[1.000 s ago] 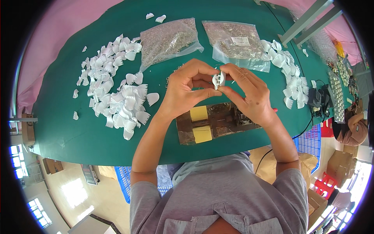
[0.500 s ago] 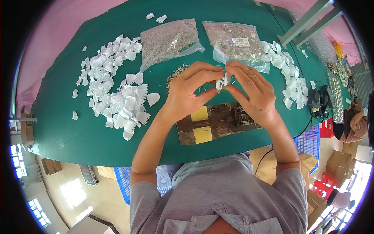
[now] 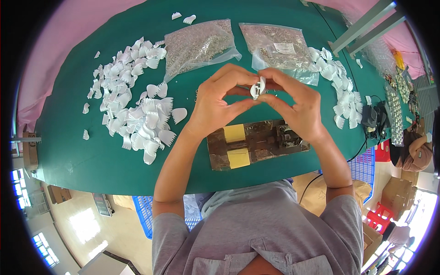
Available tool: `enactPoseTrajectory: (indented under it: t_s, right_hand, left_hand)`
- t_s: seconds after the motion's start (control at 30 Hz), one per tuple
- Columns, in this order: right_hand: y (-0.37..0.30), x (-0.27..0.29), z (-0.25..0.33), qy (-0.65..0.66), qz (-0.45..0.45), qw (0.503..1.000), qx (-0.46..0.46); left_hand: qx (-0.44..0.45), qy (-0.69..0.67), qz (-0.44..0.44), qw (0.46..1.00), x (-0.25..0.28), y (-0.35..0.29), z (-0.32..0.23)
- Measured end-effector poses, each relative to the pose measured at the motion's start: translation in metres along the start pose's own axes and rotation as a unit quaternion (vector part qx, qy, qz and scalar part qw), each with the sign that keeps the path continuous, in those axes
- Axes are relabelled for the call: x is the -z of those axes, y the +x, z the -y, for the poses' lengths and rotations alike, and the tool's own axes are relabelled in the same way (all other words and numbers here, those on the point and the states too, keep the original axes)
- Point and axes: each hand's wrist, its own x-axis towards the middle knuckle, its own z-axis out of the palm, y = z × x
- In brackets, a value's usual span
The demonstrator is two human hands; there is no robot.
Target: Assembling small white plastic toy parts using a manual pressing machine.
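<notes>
Between my two hands, above the green table, is a small white plastic clip (image 3: 258, 88) with a toothed, curved shape. My left hand (image 3: 217, 98) pinches it from one side with thumb and fingertips. From the other side my right hand (image 3: 298, 103) grips it the same way. Just below the hands lies a dark brown wooden jig (image 3: 261, 144) with two yellow patches and metal fittings at its right end. To the left spreads a big heap of white toothed plastic pieces (image 3: 149, 121); a smaller pile of similar pieces (image 3: 341, 91) is on the right.
Two clear bags of small metal parts, one left (image 3: 199, 46) and one right (image 3: 277, 43), lie beyond my hands. Grey metal posts (image 3: 362, 30) and black cables (image 3: 376, 119) stand at the right. Blue baskets (image 3: 364, 169) are under the table edge; another person (image 3: 417, 149) is at far right.
Both hands have shifted slightly left and up with the clip, which is turned so its inner side shows more. My left hand now covers most of the small metal pile behind it.
</notes>
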Motion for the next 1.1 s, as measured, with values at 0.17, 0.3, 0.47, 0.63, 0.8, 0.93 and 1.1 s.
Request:
enactPoseTrajectory:
  t_s: [0.17,0.3,0.47,0.63,0.8,0.93,1.1]
  right_hand:
    - [-0.002,-0.006,-0.003,0.073,0.001,0.995,-0.063]
    - [0.008,0.000,-0.004,-0.222,-0.034,0.957,0.182]
    - [0.006,-0.002,-0.004,0.124,0.031,0.984,-0.123]
    - [0.013,0.012,-0.007,0.209,0.018,0.969,-0.131]
    - [0.007,0.005,-0.012,0.397,0.031,0.876,-0.271]
    - [-0.005,-0.015,-0.015,0.421,0.028,0.859,-0.290]
    - [0.004,-0.037,-0.036,0.509,-0.079,0.782,-0.351]
  left_hand:
    - [-0.102,0.211,0.012,0.972,0.006,-0.002,-0.003]
    - [-0.089,0.195,-0.007,0.977,0.002,-0.004,0.001]
    - [-0.151,0.260,-0.031,0.953,0.002,-0.002,0.003]
    - [-0.109,0.180,-0.035,0.977,-0.003,-0.003,0.003]
    - [0.088,0.017,-0.055,0.994,0.000,-0.007,0.011]
    - [0.071,0.005,-0.069,0.995,-0.009,-0.011,0.015]
    - [0.232,-0.038,-0.117,0.965,-0.015,-0.019,0.035]
